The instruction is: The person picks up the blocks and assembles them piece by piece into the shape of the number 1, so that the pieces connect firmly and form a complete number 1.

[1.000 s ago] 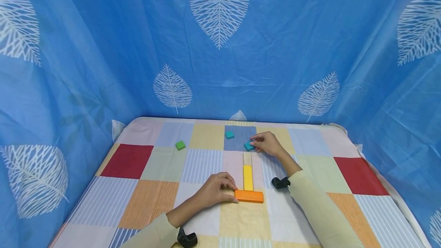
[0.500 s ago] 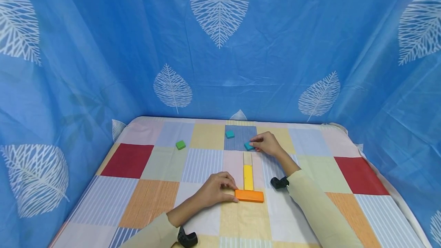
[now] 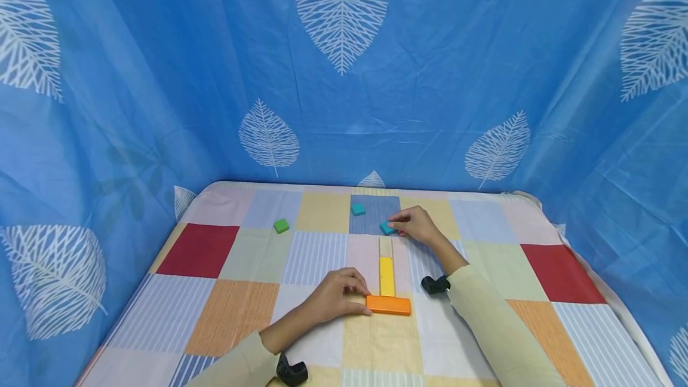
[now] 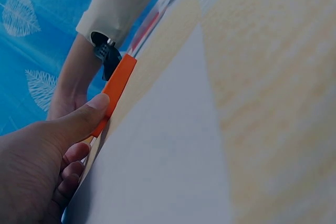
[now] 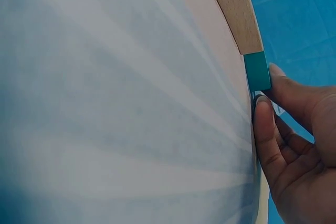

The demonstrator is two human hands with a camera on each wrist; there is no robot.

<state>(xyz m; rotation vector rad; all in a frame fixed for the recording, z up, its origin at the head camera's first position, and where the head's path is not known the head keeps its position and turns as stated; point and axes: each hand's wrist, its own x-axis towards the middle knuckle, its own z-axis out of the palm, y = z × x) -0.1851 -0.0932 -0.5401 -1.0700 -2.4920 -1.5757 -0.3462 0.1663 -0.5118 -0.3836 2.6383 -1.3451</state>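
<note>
Orange and smooth, the oblong block (image 3: 388, 305) lies crosswise at six o'clock of the yellow block (image 3: 386, 278), its nine-o'clock end pinched between your left hand's (image 3: 340, 296) thumb and fingers, while your nearly closed right hand (image 3: 418, 225) pinches the small teal block (image 3: 386, 229) at twelve o'clock.

**Plain brights against busy prints**

The orange block (image 3: 388, 305) and yellow block (image 3: 386, 277) are vivid; the wooden block (image 5: 235, 14) is pale tan, faintly grained. The nearer teal block (image 3: 386, 229) matches the farther teal block (image 3: 358, 209); the green block (image 3: 281, 226) is grassy. Patchwork cloth (image 3: 317, 255) mixes red, orange, cream, pink and blue squares, some striped. White leaf print (image 3: 342, 11) dots the blue curtain (image 3: 419, 76).
</note>
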